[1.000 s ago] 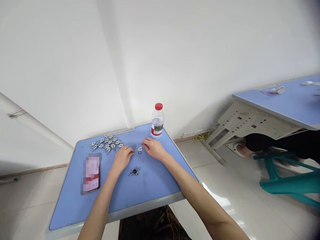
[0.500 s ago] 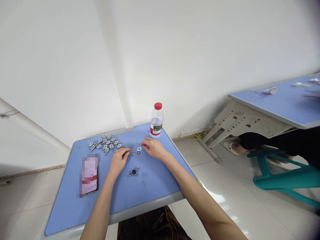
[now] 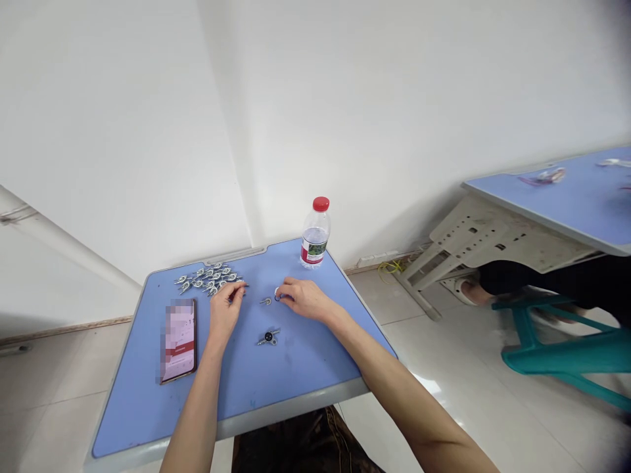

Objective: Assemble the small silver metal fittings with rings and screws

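Observation:
My left hand is closed in a pinch at the right edge of a pile of small metal fittings; what lies between its fingertips is too small to make out. My right hand has its fingers bent and drawn together over a pale flat gasket and a thin dark ring, both partly hidden by the fingertips. Between the hands lies one small U-shaped metal piece. Nearer to me, a metal fitting with a round black centre rests on the blue tabletop.
A phone with a lit screen lies left of my left forearm. The water bottle with a red cap stands at the back right corner. Further right are another blue table, a teal stool and a seated person's leg.
My left hand has moved left, away from the small U-shaped piece and to the pile. My right hand's fingers have come down over the gasket and ring. The view has shifted slightly.

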Demonstrator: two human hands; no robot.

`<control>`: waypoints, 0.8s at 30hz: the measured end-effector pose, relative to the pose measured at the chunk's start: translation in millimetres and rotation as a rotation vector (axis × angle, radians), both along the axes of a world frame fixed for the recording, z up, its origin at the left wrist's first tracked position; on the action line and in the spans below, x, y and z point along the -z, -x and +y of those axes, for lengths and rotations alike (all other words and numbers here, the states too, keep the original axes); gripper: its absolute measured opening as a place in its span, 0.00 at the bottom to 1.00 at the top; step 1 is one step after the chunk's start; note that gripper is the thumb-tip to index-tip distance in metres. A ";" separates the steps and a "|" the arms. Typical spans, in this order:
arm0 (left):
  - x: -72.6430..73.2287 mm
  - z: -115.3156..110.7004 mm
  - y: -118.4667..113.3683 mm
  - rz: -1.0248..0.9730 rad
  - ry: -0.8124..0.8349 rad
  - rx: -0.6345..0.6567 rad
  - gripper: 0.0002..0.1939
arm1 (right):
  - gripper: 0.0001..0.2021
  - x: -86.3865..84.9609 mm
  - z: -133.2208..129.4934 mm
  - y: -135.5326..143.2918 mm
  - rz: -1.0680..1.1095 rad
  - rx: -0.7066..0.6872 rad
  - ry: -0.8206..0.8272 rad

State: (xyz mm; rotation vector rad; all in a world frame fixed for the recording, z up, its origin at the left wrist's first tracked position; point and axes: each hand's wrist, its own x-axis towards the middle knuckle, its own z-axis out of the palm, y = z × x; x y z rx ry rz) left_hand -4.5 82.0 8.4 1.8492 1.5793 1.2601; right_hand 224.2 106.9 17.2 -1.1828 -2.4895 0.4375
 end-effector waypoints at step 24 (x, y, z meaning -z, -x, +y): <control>0.4 -8.1 -27.7 0.545 0.035 0.219 0.06 | 0.09 4.2 8.1 -1.3 0.076 0.181 -0.150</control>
